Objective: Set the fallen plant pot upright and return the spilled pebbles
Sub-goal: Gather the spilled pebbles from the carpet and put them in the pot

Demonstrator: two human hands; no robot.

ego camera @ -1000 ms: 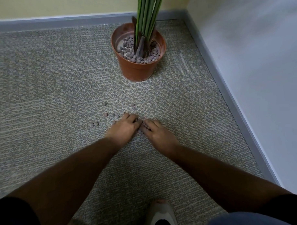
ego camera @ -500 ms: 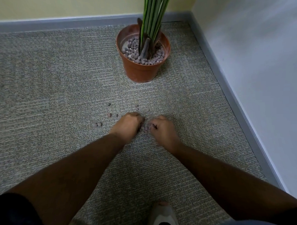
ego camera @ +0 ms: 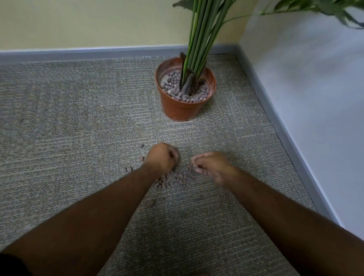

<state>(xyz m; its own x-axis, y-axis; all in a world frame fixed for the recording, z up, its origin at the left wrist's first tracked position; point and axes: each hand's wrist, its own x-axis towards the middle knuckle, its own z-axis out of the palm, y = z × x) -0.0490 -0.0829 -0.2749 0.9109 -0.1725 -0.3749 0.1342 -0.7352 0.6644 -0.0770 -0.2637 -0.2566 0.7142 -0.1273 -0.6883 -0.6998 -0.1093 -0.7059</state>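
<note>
The terracotta plant pot [ego camera: 181,109] stands upright on the carpet near the room's corner, its green stems rising out of a layer of brown pebbles. A heap of spilled pebbles [ego camera: 172,178] lies on the carpet in front of it, between my two hands. My left hand [ego camera: 162,158] is curled into a fist at the heap's left edge; what it holds is hidden. My right hand [ego camera: 212,164] is at the heap's right edge with fingers curled and pinched over pebbles. A few stray pebbles [ego camera: 127,169] lie further left, and one lone pebble [ego camera: 150,203] lies nearer me.
Grey skirting runs along the yellow back wall [ego camera: 91,53] and the white right wall [ego camera: 290,146], meeting just behind the pot. Plant leaves [ego camera: 327,2] hang over the upper right. Open carpet [ego camera: 52,121] stretches to the left.
My hands have drawn apart from touching and curled into fists, uncovering a heap of pebbles between them. The view has tilted up, so the pot sits lower in frame.
</note>
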